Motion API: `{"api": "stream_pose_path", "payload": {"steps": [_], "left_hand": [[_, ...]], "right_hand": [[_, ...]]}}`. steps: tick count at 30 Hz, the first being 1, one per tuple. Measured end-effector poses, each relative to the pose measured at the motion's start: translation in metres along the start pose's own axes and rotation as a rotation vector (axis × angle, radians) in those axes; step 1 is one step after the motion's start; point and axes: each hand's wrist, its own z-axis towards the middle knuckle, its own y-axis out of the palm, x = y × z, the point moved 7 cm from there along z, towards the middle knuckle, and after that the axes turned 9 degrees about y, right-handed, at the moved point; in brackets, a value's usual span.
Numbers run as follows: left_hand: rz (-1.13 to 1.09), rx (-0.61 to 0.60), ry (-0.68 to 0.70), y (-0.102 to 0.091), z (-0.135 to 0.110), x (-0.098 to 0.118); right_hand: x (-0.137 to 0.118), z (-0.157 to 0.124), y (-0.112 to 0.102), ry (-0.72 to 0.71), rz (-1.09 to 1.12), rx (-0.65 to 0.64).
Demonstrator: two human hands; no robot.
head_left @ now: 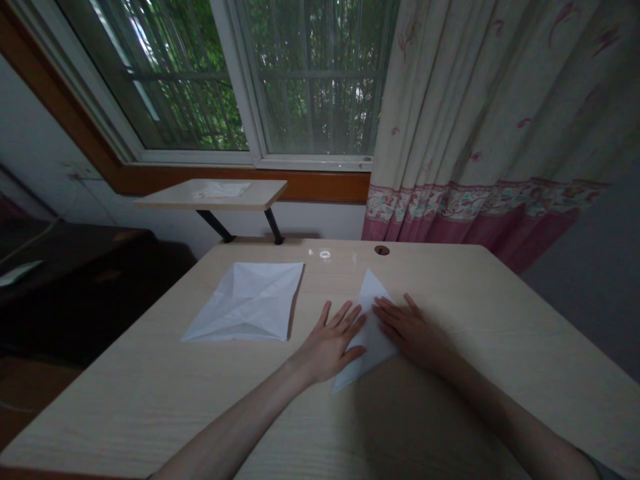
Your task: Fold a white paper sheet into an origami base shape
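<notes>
A white sheet of paper folded into a triangle (371, 350) lies on the desk between my hands, one corner pointing toward the window. My left hand (335, 343) rests on its left edge with the fingers spread. On its right side lies my right hand (410, 330), palm down, fingers stretched out and the thumb apart. Both hands cover parts of the paper's edges. To the left is a second white sheet (250, 300), opened out and marked with creases, touched by neither hand.
The pale wooden desk (240, 407) has a round cable hole (382, 251) near its back edge. A small raised shelf (175, 193) on black legs holds some white paper (223, 190). Behind stand a window (320, 87) and a floral curtain (480, 120). A dark surface (75, 280) lies to the left.
</notes>
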Motion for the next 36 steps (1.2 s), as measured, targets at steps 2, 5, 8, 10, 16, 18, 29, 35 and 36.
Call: {"api": "stream_pose_path", "payload": {"steps": [2,5,8,10,16,18,29,35,36], "left_hand": [[0.023,0.005,-0.020,0.004,-0.001,0.000],[0.046,0.018,-0.027,0.006,-0.002,0.001],[0.043,0.007,-0.031,0.005,-0.002,0.001],[0.036,-0.005,-0.035,0.003,-0.002,0.002],[0.035,0.051,-0.002,-0.004,-0.001,0.003],[0.036,0.068,0.006,-0.005,-0.001,0.003],[0.080,0.132,0.014,0.002,-0.003,0.000],[0.066,0.080,0.014,-0.001,-0.002,0.000],[0.066,0.080,0.018,-0.002,-0.001,0.000]], "right_hand": [[-0.001,0.000,0.002,0.010,-0.041,-0.014],[-0.002,-0.001,0.003,-0.001,-0.074,-0.041],[-0.002,-0.002,0.001,-0.002,-0.081,-0.050],[-0.001,-0.001,0.001,0.011,-0.073,-0.060],[0.005,0.002,0.000,0.051,-0.048,-0.091],[0.011,0.003,0.000,0.065,-0.044,-0.082],[0.036,0.007,0.002,0.182,-0.063,-0.036],[0.046,0.008,0.004,0.216,-0.066,-0.017],[0.046,0.008,0.005,0.215,-0.064,-0.015]]}}
